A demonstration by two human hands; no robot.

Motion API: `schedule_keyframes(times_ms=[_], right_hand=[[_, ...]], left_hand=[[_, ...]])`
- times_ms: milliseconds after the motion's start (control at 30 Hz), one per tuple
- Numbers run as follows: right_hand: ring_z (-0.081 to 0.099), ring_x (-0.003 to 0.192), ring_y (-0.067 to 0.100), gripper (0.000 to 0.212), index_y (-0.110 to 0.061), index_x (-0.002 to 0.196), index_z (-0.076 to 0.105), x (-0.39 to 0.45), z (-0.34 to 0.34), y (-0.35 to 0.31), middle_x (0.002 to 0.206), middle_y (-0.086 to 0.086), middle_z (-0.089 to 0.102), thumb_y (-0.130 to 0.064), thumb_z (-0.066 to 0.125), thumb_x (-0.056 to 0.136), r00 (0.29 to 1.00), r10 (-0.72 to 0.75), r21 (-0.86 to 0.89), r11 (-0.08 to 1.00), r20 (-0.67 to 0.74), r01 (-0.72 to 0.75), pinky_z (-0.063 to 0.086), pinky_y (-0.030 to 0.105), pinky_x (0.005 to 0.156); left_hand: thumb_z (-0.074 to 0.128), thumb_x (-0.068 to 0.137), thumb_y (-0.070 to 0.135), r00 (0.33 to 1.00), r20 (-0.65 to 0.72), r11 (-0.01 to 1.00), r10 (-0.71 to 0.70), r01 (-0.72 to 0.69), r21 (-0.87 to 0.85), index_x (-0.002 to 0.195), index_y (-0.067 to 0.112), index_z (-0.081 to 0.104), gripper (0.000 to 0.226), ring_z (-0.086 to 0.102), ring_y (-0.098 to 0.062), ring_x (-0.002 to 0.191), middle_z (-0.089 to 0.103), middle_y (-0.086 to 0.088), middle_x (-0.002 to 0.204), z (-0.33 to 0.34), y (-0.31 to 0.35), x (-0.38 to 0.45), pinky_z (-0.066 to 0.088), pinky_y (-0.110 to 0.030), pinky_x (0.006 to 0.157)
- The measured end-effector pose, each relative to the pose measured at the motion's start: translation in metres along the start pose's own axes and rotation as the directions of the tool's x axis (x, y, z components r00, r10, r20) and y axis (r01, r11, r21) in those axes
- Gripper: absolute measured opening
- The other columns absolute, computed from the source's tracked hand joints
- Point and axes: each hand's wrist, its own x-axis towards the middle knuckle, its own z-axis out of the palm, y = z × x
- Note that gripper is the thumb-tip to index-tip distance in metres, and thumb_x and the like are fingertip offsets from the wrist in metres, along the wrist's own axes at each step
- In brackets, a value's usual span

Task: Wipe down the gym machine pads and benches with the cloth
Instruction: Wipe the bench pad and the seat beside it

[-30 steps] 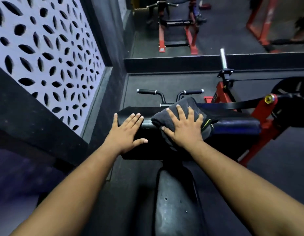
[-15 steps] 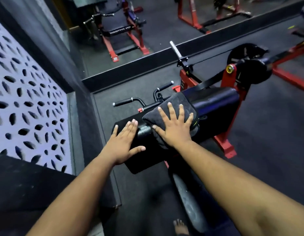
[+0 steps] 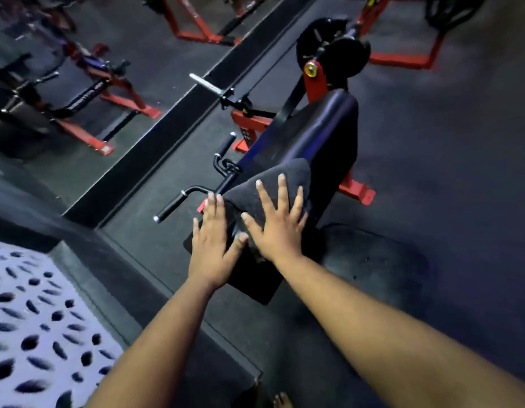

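**Cloth on the machine pad**

Dark grey folded cloth (image 3: 270, 184) is lying on the long black padded machine cushion (image 3: 311, 134). The right hand (image 3: 277, 228) is pressing flat on it, fingers spread wide. The left hand (image 3: 209, 241) is resting open on the pad beside it, thumb touching the cloth's edge.

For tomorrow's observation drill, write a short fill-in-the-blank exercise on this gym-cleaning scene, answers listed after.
1. The right hand presses a dark ____ flat on the black pad.
2. The left hand lies flat on the pad, holding ____.
3. The machine frame is painted ____.

Answers: cloth; nothing; red
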Motion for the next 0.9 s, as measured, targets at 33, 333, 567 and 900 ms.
schedule_keyframes(times_ms=[33,333,567,900], right_hand=[[0.003,0.154,0.044,0.079,-0.048,0.159,0.015,-0.021,0.013,-0.006,0.173,0.0,-0.001,-0.073,0.039,0.088,0.997,0.057,0.074,0.996,-0.051,-0.053,0.022,0.069,0.115],[0.009,0.158,0.015,0.066,-0.063,0.153,0.004,-0.106,0.095,0.0,0.169,-0.014,0.005,-0.074,0.034,0.095,0.861,0.479,0.69,0.682,-0.17,-0.243,0.011,0.04,0.126],[0.016,0.157,0.024,0.075,-0.024,0.162,0.013,-0.11,0.136,0.051,0.171,0.001,0.012,-0.042,0.045,0.096,0.612,0.744,0.808,0.172,0.268,-0.563,0.016,0.041,0.127],[0.006,0.158,0.012,0.066,-0.065,0.15,0.012,-0.073,0.064,-0.01,0.17,-0.017,0.004,-0.059,0.04,0.091,0.851,0.507,0.702,0.655,-0.135,-0.279,0.009,0.039,0.127]], left_hand=[[0.014,0.088,0.087,1.0,-0.008,0.999,0.001,-0.001,-0.047,0.159,0.029,-0.011,0.095,-0.01,-0.006,0.157,-0.011,0.007,0.171,0.001,-0.003,-0.001,-0.002,-0.049,0.128],[0.007,0.083,0.091,0.97,0.188,0.92,0.154,-0.211,0.332,0.164,0.031,-0.002,0.102,-0.007,-0.015,0.159,-0.009,0.004,0.172,0.005,-0.001,0.0,0.002,-0.052,0.128],[0.008,0.08,0.094,0.955,0.255,0.885,0.152,-0.246,0.395,0.164,0.036,0.002,0.102,-0.005,-0.019,0.16,-0.005,0.001,0.173,0.004,0.002,0.005,0.008,-0.056,0.127],[0.001,0.085,0.09,0.95,0.266,0.909,0.163,-0.249,0.334,0.163,0.034,-0.007,0.097,-0.016,-0.014,0.158,-0.017,0.005,0.171,-0.001,0.003,0.005,0.002,-0.059,0.127]])
